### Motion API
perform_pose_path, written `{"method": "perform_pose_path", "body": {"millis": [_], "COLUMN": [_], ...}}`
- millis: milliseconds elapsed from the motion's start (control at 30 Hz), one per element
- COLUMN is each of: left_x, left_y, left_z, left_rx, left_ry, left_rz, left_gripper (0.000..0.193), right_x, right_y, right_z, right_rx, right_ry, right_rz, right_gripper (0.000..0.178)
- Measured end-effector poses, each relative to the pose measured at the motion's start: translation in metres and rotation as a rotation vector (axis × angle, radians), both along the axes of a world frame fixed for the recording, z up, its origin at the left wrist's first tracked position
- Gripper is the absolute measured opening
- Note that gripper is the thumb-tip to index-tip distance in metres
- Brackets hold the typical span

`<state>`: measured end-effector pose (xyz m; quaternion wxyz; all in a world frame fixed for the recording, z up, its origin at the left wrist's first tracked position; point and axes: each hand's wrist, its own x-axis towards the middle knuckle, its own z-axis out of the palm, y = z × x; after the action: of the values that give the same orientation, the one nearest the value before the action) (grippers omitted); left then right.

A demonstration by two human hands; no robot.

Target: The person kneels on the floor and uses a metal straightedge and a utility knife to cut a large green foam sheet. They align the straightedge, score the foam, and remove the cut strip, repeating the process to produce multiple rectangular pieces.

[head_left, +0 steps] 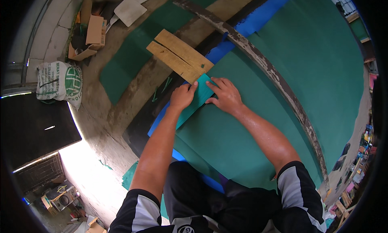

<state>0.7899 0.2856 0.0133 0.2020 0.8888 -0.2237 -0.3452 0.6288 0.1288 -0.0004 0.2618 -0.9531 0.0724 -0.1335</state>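
Observation:
A teal-green ribbed strip (196,102) lies slantwise on a large dark green sheet (242,140), its far end against a two-piece wooden board (178,55). My left hand (182,96) is at the strip's left edge, fingers curled and thumb laid on top, pinching that edge. On the opposite edge rests my right hand (227,96), its thumb and fingers spread, the fingertips touching the strip. What lies under the left fingers is hidden.
A long, worn bar (279,77) crosses the green sheet on the right. Blue sheet (262,19) and black material show beneath its edge. Far left are a printed sack (60,81) and an open cardboard box (95,33). Assorted items line the right side.

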Motion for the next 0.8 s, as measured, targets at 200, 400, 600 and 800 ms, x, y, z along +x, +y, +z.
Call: {"method": "perform_pose_path", "body": {"millis": [200, 400, 600, 800], "left_x": [-0.015, -0.024, -0.025, -0.016], "left_y": [-0.003, -0.008, -0.007, -0.001], "left_z": [-0.003, -0.004, -0.009, -0.026], "left_rx": [0.132, 0.223, 0.245, 0.226], "left_ry": [-0.187, -0.291, -0.356, -0.401], "left_rz": [-0.04, -0.034, -0.027, -0.02], "left_gripper": [0.07, 0.073, 0.077, 0.082], "right_x": [0.001, -0.002, -0.041, -0.159], "right_y": [-0.001, 0.0, -0.001, -0.02], "right_z": [-0.001, 0.0, 0.004, 0.006], "right_rx": [0.049, 0.066, -0.037, -0.162], "right_ry": [0.016, 0.091, 0.214, 0.287], "right_rz": [-0.004, -0.01, -0.031, -0.004], "right_gripper": [0.074, 0.077, 0.071, 0.059]}}
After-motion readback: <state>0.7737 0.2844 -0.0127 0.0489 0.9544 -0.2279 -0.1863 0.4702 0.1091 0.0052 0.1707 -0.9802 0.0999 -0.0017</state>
